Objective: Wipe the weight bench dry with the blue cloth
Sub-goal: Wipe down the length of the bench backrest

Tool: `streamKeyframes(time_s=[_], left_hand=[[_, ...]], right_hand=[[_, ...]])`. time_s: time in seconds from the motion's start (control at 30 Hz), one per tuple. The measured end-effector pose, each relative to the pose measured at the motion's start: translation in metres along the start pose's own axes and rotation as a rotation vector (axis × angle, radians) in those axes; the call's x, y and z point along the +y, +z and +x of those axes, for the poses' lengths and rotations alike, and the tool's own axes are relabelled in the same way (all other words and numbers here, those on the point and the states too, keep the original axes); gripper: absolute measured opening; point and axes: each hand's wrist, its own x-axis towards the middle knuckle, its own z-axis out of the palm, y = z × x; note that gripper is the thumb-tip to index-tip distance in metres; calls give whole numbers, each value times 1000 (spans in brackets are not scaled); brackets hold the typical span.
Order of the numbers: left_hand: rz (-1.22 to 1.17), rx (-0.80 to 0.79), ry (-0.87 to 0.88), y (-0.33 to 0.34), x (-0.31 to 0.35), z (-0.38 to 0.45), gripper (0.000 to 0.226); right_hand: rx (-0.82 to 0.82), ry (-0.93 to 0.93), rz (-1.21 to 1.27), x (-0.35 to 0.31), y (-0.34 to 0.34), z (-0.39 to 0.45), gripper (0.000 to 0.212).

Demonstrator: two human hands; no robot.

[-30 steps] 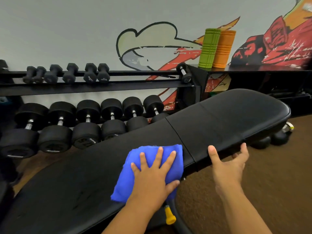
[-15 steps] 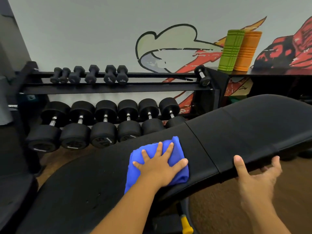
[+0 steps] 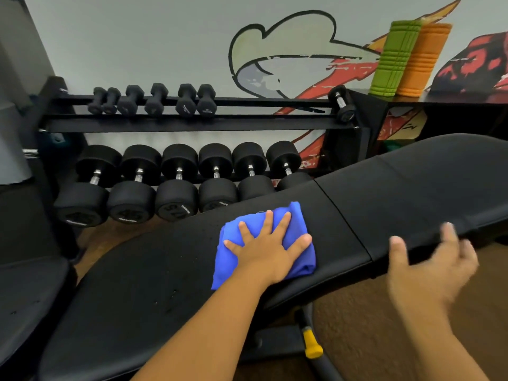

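Blue cloth (image 3: 297, 237): folded, flat on the pad at frame centre; weight bench (image 3: 154, 276): black, padded, droplets lower left.

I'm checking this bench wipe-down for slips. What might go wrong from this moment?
1. Droplets show on the weight bench left of the blue cloth; they may get missed.
2. The left hand presses the cloth flat near the pad's front edge, so it may slide off.
3. The right hand looks blurred near the bench edge and may not be steadying it.
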Motion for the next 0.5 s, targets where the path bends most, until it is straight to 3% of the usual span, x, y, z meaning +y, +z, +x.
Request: streamKeyframes(time_s=[0.07,0.17,0.4,0.5], left_hand=[[-12,2,-28,-3,-3,7,72],[-14,0,-37,-5,-7,11,72],[-20,21,-51,-5,-23,11,70],[-37,30,-120,-8,-41,19,71]], right_hand=[[-4,-282,-217,-8,5,-14,58],[-183,-567,-413,-16,22,-32,39],[-502,-647,-769,-24,24,-37,55],[-615,-666,-860,-36,17,-36,72]])
